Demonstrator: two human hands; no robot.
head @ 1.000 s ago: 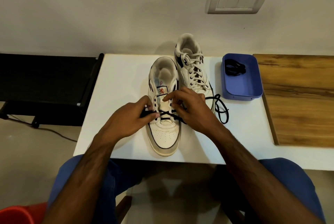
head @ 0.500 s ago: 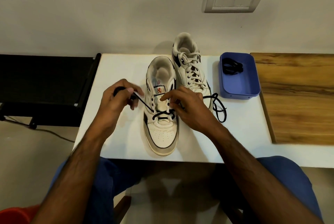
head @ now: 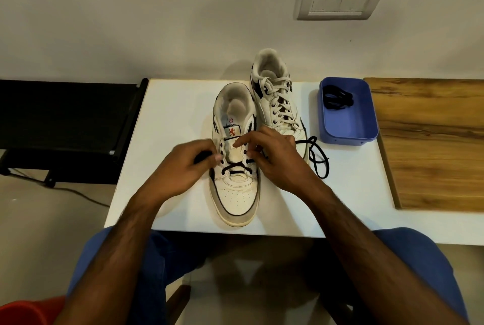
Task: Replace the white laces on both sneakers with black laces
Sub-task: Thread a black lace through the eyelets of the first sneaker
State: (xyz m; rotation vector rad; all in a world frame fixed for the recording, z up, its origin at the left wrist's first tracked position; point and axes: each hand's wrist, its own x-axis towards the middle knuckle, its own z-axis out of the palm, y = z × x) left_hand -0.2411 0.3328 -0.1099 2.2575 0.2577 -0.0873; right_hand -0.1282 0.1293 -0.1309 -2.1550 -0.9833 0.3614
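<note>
**Lace end sits left of the eyelet row, under the left hand**

The near sneaker (head: 237, 167) lies on the white table (head: 167, 120) with its toe toward the person and its heel toward the wall, so its long axis runs straight away from the body and the two eyelet rows run along that line. A black lace (head: 237, 168) already crosses the lowest eyelets; the ones above are bare.

The left hand (head: 180, 170) sits against the sneaker's left side, thumb and fingers curled and pinching a dark lace end (head: 203, 158) just outside the left eyelet row. From those fingers the next open eyelet lies to the right and slightly toward the heel, very near. The right hand (head: 277, 159) rests on the sneaker's right side, forefinger stretched onto the tongue and the other fingers curled at the right eyelet row, seemingly nipping the lace there (the contact itself is hidden, so I cannot be sure). The lace's slack tail (head: 317, 159) loops on the table right of the sneaker.

By my reading, the left hand is nearer for the coming threading, which would run across the shoe's axis.

The second sneaker (head: 277, 104), behind and right of the near one, is laced in white. Further right, a blue tray (head: 348, 130) holds another black lace (head: 337, 98).
</note>
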